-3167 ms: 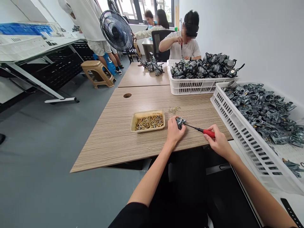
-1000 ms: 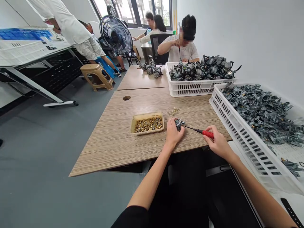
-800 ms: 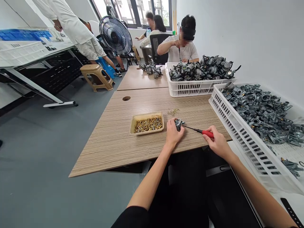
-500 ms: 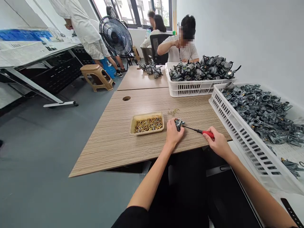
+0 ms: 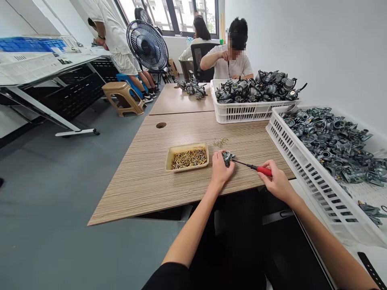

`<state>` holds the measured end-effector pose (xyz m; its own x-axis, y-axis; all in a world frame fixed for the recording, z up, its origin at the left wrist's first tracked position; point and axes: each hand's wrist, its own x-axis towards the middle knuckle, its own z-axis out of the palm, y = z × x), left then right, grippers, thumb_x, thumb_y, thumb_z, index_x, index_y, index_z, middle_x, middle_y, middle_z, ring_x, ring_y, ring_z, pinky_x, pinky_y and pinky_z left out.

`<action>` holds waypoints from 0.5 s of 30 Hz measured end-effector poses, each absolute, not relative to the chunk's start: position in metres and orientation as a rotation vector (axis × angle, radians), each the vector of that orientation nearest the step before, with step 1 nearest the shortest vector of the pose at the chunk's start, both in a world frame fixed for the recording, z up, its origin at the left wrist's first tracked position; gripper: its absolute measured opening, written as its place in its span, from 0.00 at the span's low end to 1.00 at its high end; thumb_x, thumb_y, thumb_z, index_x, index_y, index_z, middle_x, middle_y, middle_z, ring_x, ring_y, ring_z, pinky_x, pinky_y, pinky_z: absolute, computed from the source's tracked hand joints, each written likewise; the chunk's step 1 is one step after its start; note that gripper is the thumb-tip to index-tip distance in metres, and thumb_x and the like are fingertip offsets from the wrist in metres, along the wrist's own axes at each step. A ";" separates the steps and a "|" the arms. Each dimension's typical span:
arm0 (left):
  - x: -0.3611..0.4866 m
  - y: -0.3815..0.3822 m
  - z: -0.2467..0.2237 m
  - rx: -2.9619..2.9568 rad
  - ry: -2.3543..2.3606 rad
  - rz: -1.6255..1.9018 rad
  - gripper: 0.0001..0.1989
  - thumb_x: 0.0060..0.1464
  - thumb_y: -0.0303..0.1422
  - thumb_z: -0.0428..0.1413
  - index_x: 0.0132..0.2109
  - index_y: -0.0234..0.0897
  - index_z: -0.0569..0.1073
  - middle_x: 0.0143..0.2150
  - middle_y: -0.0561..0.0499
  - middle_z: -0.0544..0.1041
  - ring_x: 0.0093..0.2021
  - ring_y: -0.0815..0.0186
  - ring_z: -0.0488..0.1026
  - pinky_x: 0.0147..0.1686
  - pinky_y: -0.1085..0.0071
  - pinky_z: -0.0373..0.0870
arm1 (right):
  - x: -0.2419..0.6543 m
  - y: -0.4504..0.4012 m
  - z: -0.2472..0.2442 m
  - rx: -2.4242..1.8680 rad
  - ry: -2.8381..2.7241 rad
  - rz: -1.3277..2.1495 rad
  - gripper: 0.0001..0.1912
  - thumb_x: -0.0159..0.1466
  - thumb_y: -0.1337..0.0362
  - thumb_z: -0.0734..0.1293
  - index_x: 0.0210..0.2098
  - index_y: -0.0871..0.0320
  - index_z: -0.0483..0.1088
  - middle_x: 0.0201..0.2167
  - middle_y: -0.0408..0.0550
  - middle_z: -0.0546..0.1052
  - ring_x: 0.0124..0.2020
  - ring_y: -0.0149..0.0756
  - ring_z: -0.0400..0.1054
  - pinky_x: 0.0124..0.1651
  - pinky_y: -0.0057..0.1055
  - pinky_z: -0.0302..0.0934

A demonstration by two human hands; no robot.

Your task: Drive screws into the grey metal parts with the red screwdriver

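Observation:
My left hand (image 5: 221, 168) is closed on a small grey metal part (image 5: 228, 157) near the table's front edge. My right hand (image 5: 276, 181) grips the red handle of a screwdriver (image 5: 264, 170). The screwdriver's dark shaft points left, and its tip meets the metal part; the exact contact point is too small to make out. Left of my left hand, a shallow plastic tray (image 5: 168, 160) holds many brass-coloured pieces. A small loose pile of similar brass pieces (image 5: 220, 141) lies on the wood just beyond the metal part.
A white basket (image 5: 302, 169) of grey metal parts stands at the right, and another basket (image 5: 242, 114) of assembled parts is behind. More assemblies (image 5: 193, 88) lie on the far table. A person (image 5: 234, 60) sits opposite. A fan (image 5: 147, 46) and stool (image 5: 123, 94) stand left.
The fingers of my right hand have shifted slightly on the red handle. My left hand and the metal part look unmoved. At the far left, a standing person has leaned towards the other table.

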<state>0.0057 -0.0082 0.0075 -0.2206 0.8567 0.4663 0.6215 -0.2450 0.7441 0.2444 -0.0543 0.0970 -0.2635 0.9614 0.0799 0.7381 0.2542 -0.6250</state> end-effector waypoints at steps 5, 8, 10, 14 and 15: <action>0.006 -0.008 0.008 1.799 1.761 1.455 0.22 0.52 0.25 0.57 0.54 0.41 0.64 0.50 0.44 0.71 0.54 0.52 0.69 0.59 0.54 0.69 | 0.244 -0.054 0.097 -1.566 -2.062 0.665 0.13 0.70 0.49 0.62 0.40 0.50 0.60 0.29 0.43 0.77 0.29 0.43 0.72 0.35 0.34 0.59; 0.006 -0.008 0.008 1.799 1.765 1.458 0.22 0.52 0.25 0.57 0.54 0.41 0.65 0.50 0.44 0.71 0.54 0.53 0.69 0.60 0.53 0.69 | 0.243 -0.054 0.098 -1.583 -2.072 0.643 0.14 0.71 0.48 0.62 0.38 0.50 0.61 0.26 0.42 0.75 0.27 0.42 0.70 0.34 0.33 0.57; 0.006 -0.008 0.008 1.796 1.767 1.458 0.22 0.52 0.25 0.57 0.54 0.41 0.65 0.50 0.44 0.71 0.54 0.53 0.69 0.59 0.53 0.69 | 0.243 -0.054 0.098 -1.591 -2.077 0.633 0.14 0.71 0.47 0.61 0.37 0.50 0.61 0.25 0.41 0.74 0.25 0.41 0.69 0.33 0.33 0.56; 0.006 -0.009 0.008 1.796 1.768 1.447 0.22 0.53 0.26 0.57 0.55 0.40 0.65 0.51 0.43 0.71 0.55 0.53 0.69 0.59 0.54 0.69 | 0.243 -0.054 0.099 -1.600 -2.077 0.635 0.15 0.71 0.47 0.60 0.36 0.50 0.61 0.23 0.40 0.72 0.24 0.41 0.68 0.33 0.33 0.55; 0.006 -0.009 0.007 1.799 1.766 1.447 0.22 0.53 0.26 0.57 0.55 0.40 0.65 0.51 0.42 0.71 0.56 0.52 0.69 0.59 0.54 0.69 | 0.243 -0.054 0.098 -1.597 -2.077 0.640 0.15 0.71 0.47 0.60 0.36 0.50 0.61 0.23 0.40 0.72 0.25 0.41 0.68 0.33 0.33 0.55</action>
<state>0.0059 -0.0089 0.0074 -0.2171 0.8577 0.4660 0.6260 -0.2440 0.7407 0.2427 -0.0537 0.0984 -0.2354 0.9698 0.0637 0.7657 0.2254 -0.6024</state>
